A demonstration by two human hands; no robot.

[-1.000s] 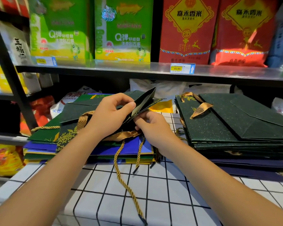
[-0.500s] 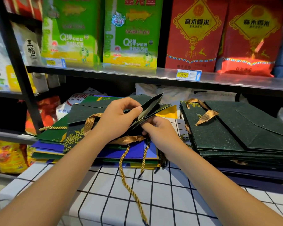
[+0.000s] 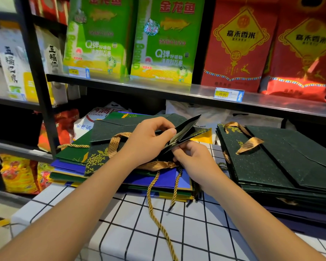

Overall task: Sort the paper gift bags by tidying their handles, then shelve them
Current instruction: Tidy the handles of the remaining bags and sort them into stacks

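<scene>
Nearest to us, the white tabletop with its black grid [image 3: 120, 232] runs under both our forearms, and a gold rope handle [image 3: 154, 213] trails from the pile of bags across the squares toward the near edge. A second, shorter gold cord [image 3: 175, 189] hangs beside it.

Just past that, our left hand [image 3: 147, 144] curls over the folded mouth of a dark green gift bag [image 3: 184, 129], thumb pressed against its raised edge, fingers bent round the paper. Our right hand [image 3: 194, 159] sits under and just beside it, its fingers curled in and pinching the lower fold of the same bag. The bag's end stands tilted up between the two hands, with the rest lying on the left stack [image 3: 70, 166], a mixed pile of flat green, blue and yellow bags. A gold ribbon handle [image 3: 115, 142] loops out from under our left wrist, and another strip of ribbon [image 3: 158, 163] lies beneath both hands.

To the right, well apart from our hands, a second stack of dark green bags [image 3: 271, 166] lies flat and squared, with a gold ribbon [image 3: 248, 144] draped over its top.

Farther back, white plastic sacks [image 3: 205, 113] sit in the shadow under a metal shelf [image 3: 158, 91]. On the shelf's lip is a yellow price tag reading 45.00 [image 3: 228, 94]. Above it stand two green rice bags [image 3: 164, 38] and two red ones [image 3: 239, 44], upright side by side. More packaged goods [image 3: 11, 59] fill the shelving at far left.
</scene>
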